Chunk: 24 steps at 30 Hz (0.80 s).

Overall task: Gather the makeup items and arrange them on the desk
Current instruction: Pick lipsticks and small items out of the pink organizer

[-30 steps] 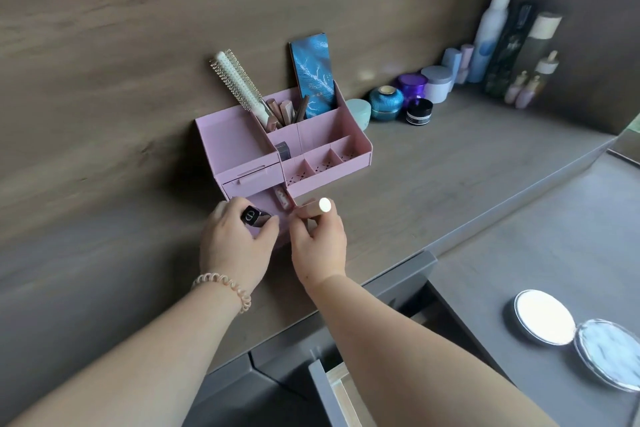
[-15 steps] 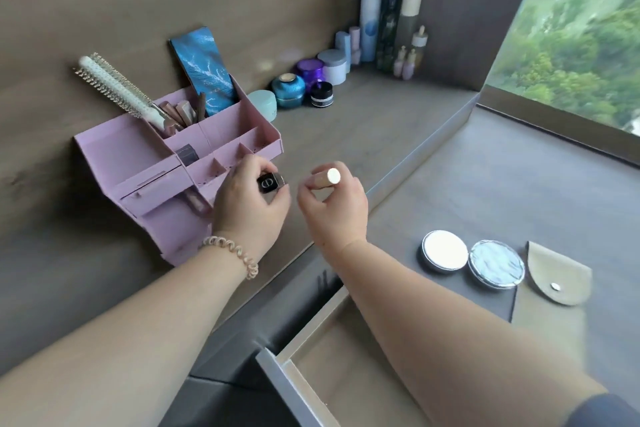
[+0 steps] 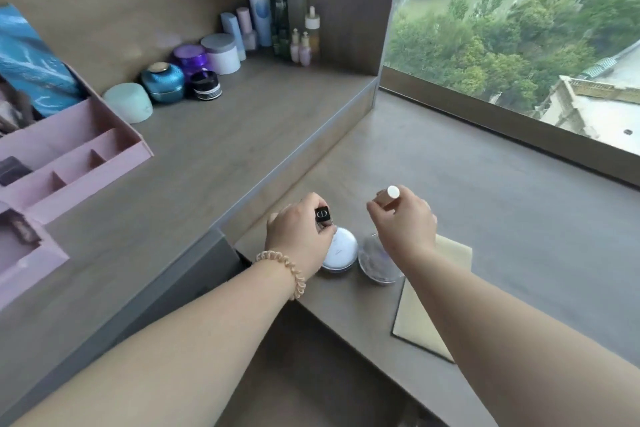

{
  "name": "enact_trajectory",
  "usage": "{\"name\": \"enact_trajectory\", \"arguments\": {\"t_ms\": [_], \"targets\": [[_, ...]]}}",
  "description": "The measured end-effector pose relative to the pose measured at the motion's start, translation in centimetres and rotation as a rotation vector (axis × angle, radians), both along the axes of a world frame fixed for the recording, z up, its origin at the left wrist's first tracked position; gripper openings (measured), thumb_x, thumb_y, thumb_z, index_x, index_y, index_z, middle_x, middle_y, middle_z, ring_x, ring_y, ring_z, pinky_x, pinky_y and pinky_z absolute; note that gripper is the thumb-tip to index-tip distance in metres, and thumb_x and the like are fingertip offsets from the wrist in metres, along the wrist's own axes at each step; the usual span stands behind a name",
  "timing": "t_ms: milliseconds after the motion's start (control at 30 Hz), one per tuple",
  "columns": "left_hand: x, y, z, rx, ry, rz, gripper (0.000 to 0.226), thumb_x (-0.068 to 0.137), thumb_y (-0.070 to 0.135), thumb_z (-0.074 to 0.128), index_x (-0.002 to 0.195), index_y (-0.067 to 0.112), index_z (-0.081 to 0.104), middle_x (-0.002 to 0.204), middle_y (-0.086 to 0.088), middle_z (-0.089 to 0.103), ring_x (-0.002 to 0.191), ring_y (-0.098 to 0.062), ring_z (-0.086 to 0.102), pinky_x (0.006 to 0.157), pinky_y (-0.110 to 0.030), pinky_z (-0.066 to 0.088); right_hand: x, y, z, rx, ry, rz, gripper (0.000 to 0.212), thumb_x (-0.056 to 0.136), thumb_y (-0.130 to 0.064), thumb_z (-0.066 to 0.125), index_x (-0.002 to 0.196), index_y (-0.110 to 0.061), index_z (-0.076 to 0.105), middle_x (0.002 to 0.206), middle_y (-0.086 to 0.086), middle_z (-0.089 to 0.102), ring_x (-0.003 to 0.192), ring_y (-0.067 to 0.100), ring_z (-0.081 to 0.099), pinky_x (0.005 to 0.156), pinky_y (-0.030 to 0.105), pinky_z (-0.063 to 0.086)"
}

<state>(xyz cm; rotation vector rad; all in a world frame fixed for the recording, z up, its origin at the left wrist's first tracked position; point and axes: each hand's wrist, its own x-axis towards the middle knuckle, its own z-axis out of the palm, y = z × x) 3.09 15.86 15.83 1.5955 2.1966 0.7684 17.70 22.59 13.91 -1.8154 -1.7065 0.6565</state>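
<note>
1. Our left hand (image 3: 298, 229) is closed around a small black square-capped lipstick (image 3: 322, 214), cap end up, directly above the round white compact (image 3: 339, 250) lying on the lower grey counter (image 3: 502, 204).
2. Our right hand (image 3: 403, 222) pinches a slim tube with a white round end (image 3: 393, 191) between thumb and fingers, hovering over the round clear-lidded compact (image 3: 375, 262), which touches the white one.
3. Both items are held upright and low (likely so they can be stood beside the compacts, keeping the makeup in one cluster).
4. A beige flat pouch (image 3: 424, 319) lies partly under our right forearm, just beside the compacts, so free counter for setting down sits mostly beyond them.
5. The pink plastic organiser (image 3: 76, 149) stays on the raised shelf at left, well apart, with jars and bottles along the wall.
</note>
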Motion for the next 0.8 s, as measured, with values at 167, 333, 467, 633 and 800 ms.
{"name": "enact_trajectory", "arguments": {"t_ms": [167,333,467,633,800], "targets": [[3.8,4.6,-1.8,-0.077,-0.009,0.065,0.020,0.078,0.030,0.063,0.095,0.028,0.053,0.093,0.009,0.070,0.100,-0.019,0.058,0.089,-0.034,0.029,3.3,1.9,-1.7,0.062,-0.206,0.056,0.012,0.082,-0.029,0.046,0.076,-0.021,0.051,0.067,-0.005,0.059,0.094,0.022,0.050,0.084,0.030,0.019],[6.2,6.4,-3.9,-0.147,0.070,0.055,0.017,0.078,0.026,0.056,0.095,0.028,0.053,0.091,0.004,0.068,0.102,-0.022,0.054,0.084,-0.034,0.026,4.5,3.2,-3.0,0.031,-0.314,0.178,0.013,0.085,-0.028,0.044,0.073,-0.023,0.047,0.062,-0.005,0.052,0.104,0.021,0.050,0.109,0.041,0.009],[7.0,6.8,-4.4,-0.159,0.051,0.061,0.015,0.076,0.026,0.054,0.090,0.025,0.053,0.086,0.004,0.068,0.095,-0.024,0.057,0.079,-0.033,0.025,4.6,3.9,-3.4,0.013,-0.359,0.249,0.020,0.088,-0.030,0.041,0.070,-0.022,0.045,0.059,-0.011,0.045,0.110,0.018,0.046,0.112,0.046,0.006],[6.9,7.2,-4.4,-0.163,0.010,0.057,0.013,0.073,0.031,0.058,0.078,0.021,0.051,0.070,0.004,0.064,0.080,-0.023,0.062,0.076,-0.032,0.026,4.4,4.3,-3.6,0.001,-0.343,0.275,0.023,0.089,-0.034,0.042,0.071,-0.022,0.051,0.069,-0.008,0.061,0.108,0.017,0.047,0.112,0.045,0.006],[6.9,7.1,-4.4,-0.177,0.001,0.043,0.018,0.072,0.036,0.059,0.086,0.025,0.054,0.080,0.006,0.068,0.089,-0.020,0.062,0.081,-0.033,0.029,4.6,4.3,-3.3,-0.040,-0.390,0.305,0.013,0.083,-0.030,0.047,0.074,-0.022,0.052,0.070,-0.007,0.060,0.111,0.018,0.046,0.112,0.046,0.007]]}}
